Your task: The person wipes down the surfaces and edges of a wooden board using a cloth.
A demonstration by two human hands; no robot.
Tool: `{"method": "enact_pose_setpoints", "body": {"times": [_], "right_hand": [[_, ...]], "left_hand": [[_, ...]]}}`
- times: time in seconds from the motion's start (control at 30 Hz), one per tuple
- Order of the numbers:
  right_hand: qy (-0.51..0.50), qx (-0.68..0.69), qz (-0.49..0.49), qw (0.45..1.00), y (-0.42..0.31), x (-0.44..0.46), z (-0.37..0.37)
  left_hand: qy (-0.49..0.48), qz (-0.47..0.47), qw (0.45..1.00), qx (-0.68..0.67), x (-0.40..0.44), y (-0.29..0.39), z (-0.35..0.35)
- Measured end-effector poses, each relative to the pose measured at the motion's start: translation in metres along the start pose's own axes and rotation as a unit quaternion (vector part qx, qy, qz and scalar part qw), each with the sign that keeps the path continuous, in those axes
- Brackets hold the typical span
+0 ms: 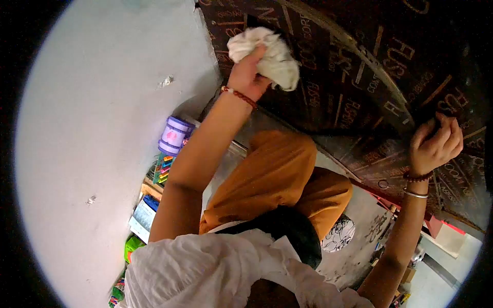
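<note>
My left hand [250, 74] is closed around a crumpled whitish cloth [280, 64], which lies against a dark brown printed board [328, 95]. A red-brown beaded bracelet circles that wrist. Over to the right, my right hand [438, 143] is at the same board, near the lower end of a curved pale strip [375, 64]. Its fingers are bent and pressed together beside a black patch; whatever they grip is hidden. A beaded bracelet and a metal bangle are on that wrist.
A pale wall [108, 102] rises close on the left. Along its foot stand a purple-and-white container [174, 136], several colourful items and a green packet [133, 246]. My bent legs in orange trousers [272, 174] are below the board. A patterned round seat [340, 233] is behind them.
</note>
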State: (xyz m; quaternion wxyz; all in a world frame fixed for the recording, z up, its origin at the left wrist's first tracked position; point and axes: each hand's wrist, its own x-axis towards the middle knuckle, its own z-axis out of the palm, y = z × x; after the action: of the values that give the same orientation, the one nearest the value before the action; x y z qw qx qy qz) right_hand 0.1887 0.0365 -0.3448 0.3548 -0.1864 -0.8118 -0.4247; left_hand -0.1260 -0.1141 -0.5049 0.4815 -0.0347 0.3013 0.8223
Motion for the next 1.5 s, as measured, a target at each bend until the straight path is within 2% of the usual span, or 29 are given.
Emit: {"method": "enact_pose_setpoints", "body": {"times": [0.03, 0.07, 0.13, 0.17, 0.23, 0.27, 0.3, 0.33, 0.4, 0.53, 0.6, 0.63, 0.67, 0.73, 0.83, 0.87, 0.93, 0.97, 1.0, 1.03, 1.07, 1.1, 1.13, 1.17, 1.33, 1.37, 1.4, 1.43, 1.5], "right_hand": [[0.0, -0.008, 0.001, 1.0, 0.001, -0.002, 0.002], [-0.002, -0.016, 0.001, 1.0, 0.002, -0.003, 0.002], [-0.004, -0.012, 0.012, 1.0, -0.002, -0.002, 0.0], [-0.009, -0.006, 0.022, 1.0, -0.004, -0.001, -0.001], [-0.004, 0.001, 0.025, 1.0, -0.005, -0.001, -0.001], [-0.003, 0.013, 0.023, 1.0, -0.005, -0.002, -0.002], [-0.008, 0.013, 0.022, 1.0, -0.005, -0.002, -0.003], [-0.009, 0.01, 0.021, 1.0, -0.005, -0.001, -0.002], [-0.012, 0.006, 0.019, 1.0, -0.005, 0.0, -0.002], [-0.021, -0.001, 0.029, 0.999, -0.007, 0.002, -0.003], [-0.015, 0.009, 0.034, 0.999, -0.008, 0.002, -0.003], [-0.01, 0.012, 0.037, 0.999, -0.007, 0.001, -0.002], [-0.012, 0.017, 0.034, 0.999, -0.006, 0.0, -0.002], [-0.014, 0.015, 0.032, 0.999, -0.007, 0.001, -0.003], [-0.003, 0.01, 0.03, 0.999, -0.006, 0.0, 0.0], [-0.001, 0.01, 0.028, 1.0, -0.007, 0.002, 0.001], [-0.006, 0.015, 0.031, 0.999, -0.007, 0.0, -0.001], [-0.007, 0.012, 0.033, 0.999, -0.006, 0.0, -0.001], [-0.005, 0.014, 0.034, 0.999, -0.006, 0.0, 0.0], [-0.003, 0.016, 0.036, 0.999, -0.007, 0.0, -0.001], [-0.004, 0.027, 0.037, 0.999, -0.008, 0.002, -0.003], [-0.008, 0.026, 0.042, 0.999, -0.01, 0.003, -0.004], [-0.004, 0.025, 0.044, 0.999, -0.011, 0.004, -0.004], [0.0, 0.024, 0.045, 0.999, -0.011, 0.004, -0.004], [-0.01, 0.007, 0.039, 0.999, -0.01, 0.003, -0.003], [-0.011, 0.01, 0.04, 0.999, -0.01, 0.004, -0.003], [-0.012, 0.014, 0.041, 0.999, -0.01, 0.004, -0.003], [-0.012, 0.014, 0.037, 0.999, -0.01, 0.004, -0.003], [-0.006, 0.016, 0.041, 0.999, -0.009, 0.002, -0.001]], "left_hand": [[-0.067, 0.026, 0.997, -0.011, -0.005, 0.0, 0.01], [-0.069, 0.026, 0.997, -0.011, -0.009, -0.003, 0.018], [-0.051, 0.096, 0.994, 0.0, -0.011, -0.01, 0.032], [-0.053, 0.095, 0.994, 0.002, -0.009, -0.013, 0.03], [-0.012, 0.166, 0.984, 0.063, 0.001, -0.03, 0.013], [0.01, 0.17, 0.978, 0.118, 0.015, -0.045, -0.01], [0.012, 0.165, 0.979, 0.118, 0.036, -0.062, -0.046], [0.048, 0.116, 0.985, 0.115, 0.061, -0.075, -0.086], [0.084, 0.063, 0.988, 0.111, 0.086, -0.099, -0.124], [0.028, 0.03, 0.943, 0.331, 0.106, -0.124, -0.138], [0.043, -0.1, 0.989, 0.101, 0.058, -0.105, -0.074], [0.072, -0.159, 0.985, -0.01, 0.031, -0.094, -0.039], [-0.06, -0.142, 0.988, -0.003, 0.031, -0.106, -0.046], [-0.205, -0.161, 0.963, -0.064, 0.022, -0.125, -0.021], [-0.105, -0.171, 0.977, -0.078, -0.027, -0.105, 0.056], [-0.106, -0.169, 0.977, -0.08, -0.025, -0.095, 0.062], [-0.13, -0.222, 0.966, -0.037, -0.016, -0.074, 0.062], [-0.143, -0.162, 0.976, -0.004, -0.016, -0.06, 0.057], [-0.16, -0.169, 0.972, -0.031, -0.003, -0.049, 0.037], [-0.282, -0.159, 0.946, -0.031, 0.016, -0.03, 0.01], [-0.086, -0.087, 0.99, 0.064, -0.004, -0.004, 0.03], [-0.045, -0.031, 0.997, 0.056, -0.009, 0.016, 0.033], [-0.073, -0.023, 0.996, 0.041, 0.013, 0.034, 0.011], [-0.036, 0.004, 0.997, 0.067, 0.004, 0.036, 0.02], [-0.011, 0.078, 0.992, 0.101, 0.002, -0.037, 0.027], [-0.021, 0.045, 0.995, 0.087, -0.013, -0.052, 0.044], [-0.052, 0.084, 0.991, 0.088, -0.029, -0.071, 0.057], [-0.019, 0.051, 0.997, 0.058, -0.026, -0.094, 0.062], [-0.024, 0.045, 0.999, 0.018, -0.024, -0.124, 0.07]]}}
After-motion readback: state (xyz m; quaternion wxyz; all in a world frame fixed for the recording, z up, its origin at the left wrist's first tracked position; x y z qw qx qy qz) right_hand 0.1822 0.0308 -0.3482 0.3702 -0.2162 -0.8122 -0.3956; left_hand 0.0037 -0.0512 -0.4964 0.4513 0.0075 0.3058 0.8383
